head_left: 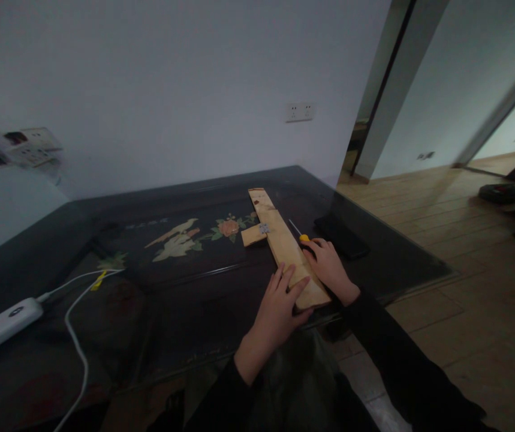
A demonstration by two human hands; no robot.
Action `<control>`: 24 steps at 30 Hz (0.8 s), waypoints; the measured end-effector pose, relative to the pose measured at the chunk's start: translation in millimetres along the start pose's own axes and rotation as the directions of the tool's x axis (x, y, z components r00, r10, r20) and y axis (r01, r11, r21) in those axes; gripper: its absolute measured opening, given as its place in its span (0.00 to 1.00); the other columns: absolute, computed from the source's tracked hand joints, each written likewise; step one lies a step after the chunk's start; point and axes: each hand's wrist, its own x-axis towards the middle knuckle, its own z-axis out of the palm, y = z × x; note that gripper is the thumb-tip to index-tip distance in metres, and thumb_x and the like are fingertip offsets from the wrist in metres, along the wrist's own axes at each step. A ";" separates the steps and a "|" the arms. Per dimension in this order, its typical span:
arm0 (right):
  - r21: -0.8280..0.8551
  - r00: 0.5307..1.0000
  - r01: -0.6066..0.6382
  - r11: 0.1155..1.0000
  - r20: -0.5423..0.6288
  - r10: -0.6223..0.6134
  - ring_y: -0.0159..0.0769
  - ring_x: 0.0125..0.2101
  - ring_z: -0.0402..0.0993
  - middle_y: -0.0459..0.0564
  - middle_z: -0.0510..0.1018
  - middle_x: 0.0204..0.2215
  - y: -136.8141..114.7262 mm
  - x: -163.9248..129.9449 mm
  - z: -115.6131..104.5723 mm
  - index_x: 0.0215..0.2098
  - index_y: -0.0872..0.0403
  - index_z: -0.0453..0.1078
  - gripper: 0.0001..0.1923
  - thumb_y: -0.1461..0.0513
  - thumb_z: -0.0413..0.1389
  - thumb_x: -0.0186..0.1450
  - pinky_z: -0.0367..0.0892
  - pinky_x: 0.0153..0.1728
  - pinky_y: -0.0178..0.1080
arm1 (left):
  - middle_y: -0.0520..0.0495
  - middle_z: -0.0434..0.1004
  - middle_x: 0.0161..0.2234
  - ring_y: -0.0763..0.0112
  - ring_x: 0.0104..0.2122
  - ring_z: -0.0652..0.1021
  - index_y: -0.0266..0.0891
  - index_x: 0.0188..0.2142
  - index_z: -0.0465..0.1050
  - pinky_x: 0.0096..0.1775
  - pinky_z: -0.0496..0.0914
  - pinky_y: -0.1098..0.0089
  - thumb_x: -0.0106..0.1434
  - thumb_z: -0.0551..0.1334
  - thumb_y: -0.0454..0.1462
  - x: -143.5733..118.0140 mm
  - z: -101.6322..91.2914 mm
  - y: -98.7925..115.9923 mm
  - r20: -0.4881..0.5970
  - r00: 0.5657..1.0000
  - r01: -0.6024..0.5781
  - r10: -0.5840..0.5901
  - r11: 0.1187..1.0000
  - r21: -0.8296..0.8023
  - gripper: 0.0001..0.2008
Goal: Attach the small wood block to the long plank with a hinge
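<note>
A long, pale wooden board lies lengthwise on the dark table, its near end close to the table edge. A small wooden piece sticks out from its left side, with a small metal plate, perhaps a hinge, across the joint. My left hand grips the board's near left corner, fingers over the top. On the board's right side, my right hand is curled around a screwdriver. The yellow handle is mostly hidden under the fingers, and the thin shaft points away to the upper left.
A black flat object lies right of the board. On the left are a white power strip and a white cable with a yellow tag. The glossy table has a bird-and-flower picture and meets the wall behind.
</note>
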 end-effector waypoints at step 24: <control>0.910 0.953 0.302 0.283 -0.293 -0.074 0.38 0.58 0.68 0.53 0.74 0.58 -207.1 28.0 -23.7 0.58 0.50 0.68 0.21 0.52 0.50 0.71 0.62 0.61 0.45 | 0.44 0.68 0.63 0.61 0.64 0.67 0.46 0.60 0.67 0.65 0.60 0.56 0.70 0.52 0.49 40.7 -102.1 -61.6 -0.546 0.701 -0.328 -0.458 0.473 -0.818 0.23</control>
